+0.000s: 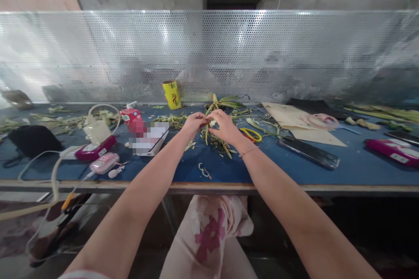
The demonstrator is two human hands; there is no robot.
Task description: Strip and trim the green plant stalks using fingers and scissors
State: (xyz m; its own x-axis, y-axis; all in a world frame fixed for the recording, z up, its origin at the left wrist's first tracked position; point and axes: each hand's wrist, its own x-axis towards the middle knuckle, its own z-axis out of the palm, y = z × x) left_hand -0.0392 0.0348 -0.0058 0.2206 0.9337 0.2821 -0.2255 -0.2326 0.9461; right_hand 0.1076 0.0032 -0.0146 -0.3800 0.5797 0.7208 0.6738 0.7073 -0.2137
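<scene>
My left hand (195, 124) and my right hand (225, 127) meet over the middle of the blue table. Their fingertips pinch together at a green-yellow plant strip (207, 133), whose lower end hangs below them. Just beyond the fingers stands a pale yellowish plant piece (215, 100) with long green leaves (231, 101) spreading to the right. Whether it is joined to the strip is hidden behind my hands. Loose plant scraps (220, 144) lie underneath. Yellow-handled scissors (251, 135) rest beside my right wrist, and a curled pale scrap (204, 171) lies nearer the front edge.
Behind the table (229, 178) rises a perforated metal screen (222, 39). To the left are a yellow roll (172, 94), a red drink carton (132, 120), a propped phone (152, 137) and a magenta device with cables (98, 147). At right lie cardboard (284, 117) and a dark phone (309, 152).
</scene>
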